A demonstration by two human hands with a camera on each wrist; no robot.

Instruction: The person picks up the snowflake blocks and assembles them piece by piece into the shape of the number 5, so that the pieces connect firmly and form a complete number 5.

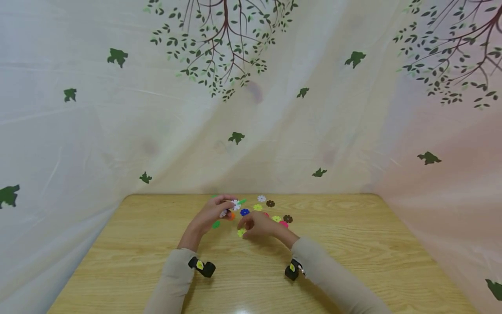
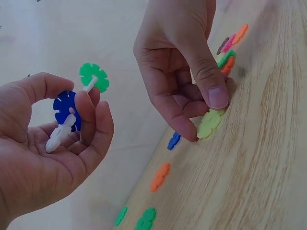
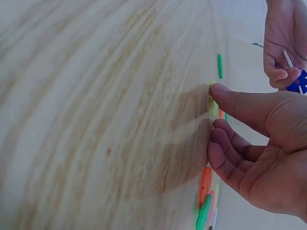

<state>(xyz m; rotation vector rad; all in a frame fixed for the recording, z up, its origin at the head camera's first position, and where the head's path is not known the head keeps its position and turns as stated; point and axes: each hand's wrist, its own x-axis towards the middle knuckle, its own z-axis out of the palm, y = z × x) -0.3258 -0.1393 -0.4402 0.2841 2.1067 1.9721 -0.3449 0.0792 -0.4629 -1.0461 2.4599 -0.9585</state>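
My left hand [image 1: 211, 214] is raised above the table and holds several joined plastic snowflake discs. In the left wrist view, a blue disc [image 2: 65, 109] sits between its thumb and fingers. White discs [image 2: 60, 135] and a green disc [image 2: 94, 76] are slotted together with it. My right hand [image 1: 259, 224] is down at the tabletop, beside the left. Its thumb and index finger pinch the edges of a yellow-green snowflake disc [image 2: 211, 123], which lies on the wood. In the right wrist view, the thumb touches that yellow-green disc [image 3: 212, 103].
Loose discs lie round the hands on the wooden table [image 1: 345, 244]: blue [image 1: 245, 212], orange [image 2: 160, 177], green [image 2: 146, 219], brown [image 1: 288, 219], white [image 1: 261, 198] and pink [image 1: 284, 224]. A patterned curtain [image 1: 274, 152] hangs behind the far edge.
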